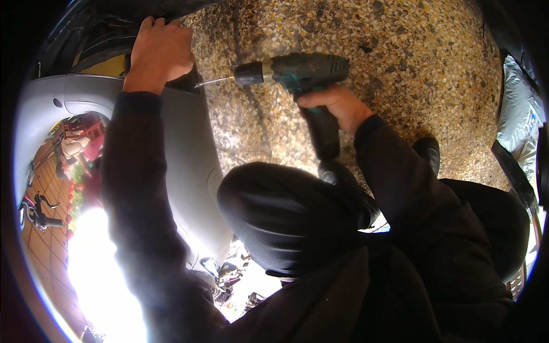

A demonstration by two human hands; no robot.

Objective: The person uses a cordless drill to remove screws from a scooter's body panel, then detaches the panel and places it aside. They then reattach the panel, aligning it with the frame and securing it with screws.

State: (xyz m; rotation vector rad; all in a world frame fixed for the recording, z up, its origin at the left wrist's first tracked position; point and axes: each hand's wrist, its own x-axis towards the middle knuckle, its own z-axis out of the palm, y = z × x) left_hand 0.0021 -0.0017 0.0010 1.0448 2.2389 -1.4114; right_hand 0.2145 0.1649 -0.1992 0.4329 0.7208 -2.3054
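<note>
My right hand [337, 106] is wrapped round the grip of a dark green cordless drill [311, 67]. The drill lies level above the floor, its black chuck pointing left. A long thin bit [216, 81] runs from the chuck to the edge of a black part [186, 83] at the far end of a smooth grey body panel [186, 137]. Whether the tip sits in a screw is too small to tell. Just left of the tip, my left hand [162, 51] is closed over the dark frame; its fingertips and whatever they hold are hidden.
Speckled stone flooring [400, 74] spreads beyond the drill. Pale plastic bags [517, 108] stand at the right edge. My bent knee [269, 211] is close to the panel. Small loose parts [231, 280] lie below it. A handlebar grip [48, 220] shows at far left, over brown tiles.
</note>
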